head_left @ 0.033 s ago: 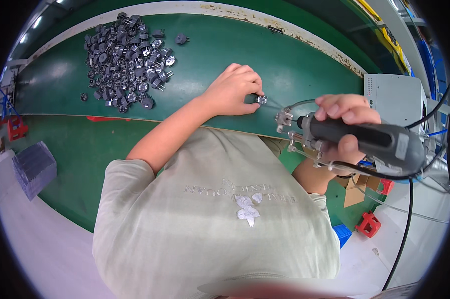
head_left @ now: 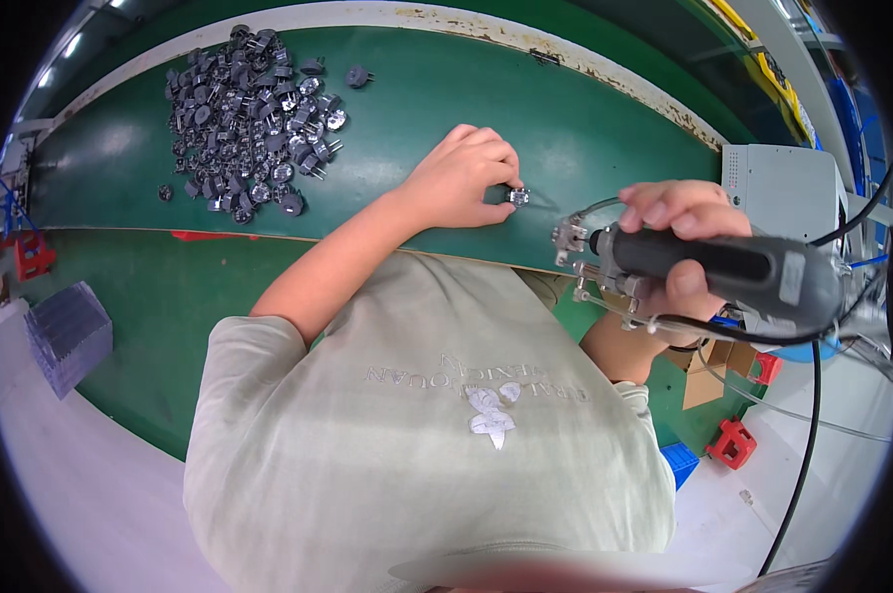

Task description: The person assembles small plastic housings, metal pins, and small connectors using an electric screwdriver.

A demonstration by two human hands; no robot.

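My left hand [head_left: 462,180] rests on the green bench, with thumb and fingertips pinching a small plug-like part [head_left: 519,198] whose shiny metal side shows. To its right, my right hand [head_left: 691,210] wraps round a black electric screwdriver [head_left: 723,265], held nearly level with its tip toward that part. A metal bracket [head_left: 571,235] with thin tubes surrounds the driver's tip, apart from the part. Further left on the bench lies a heap of dark plug parts [head_left: 244,128] with metal pins, some showing shiny undersides.
One loose plug part [head_left: 359,76] lies right of the heap and another [head_left: 165,192] at its left. A pale grey machine box [head_left: 782,188] stands at the right, near hanging black cables [head_left: 810,445]. A red stool [head_left: 731,446] and a cardboard box [head_left: 705,381] are below.
My right hand and the electric screwdriver have shifted very slightly, the tip bracket a little to the right and up. My left hand and its part have stayed put.
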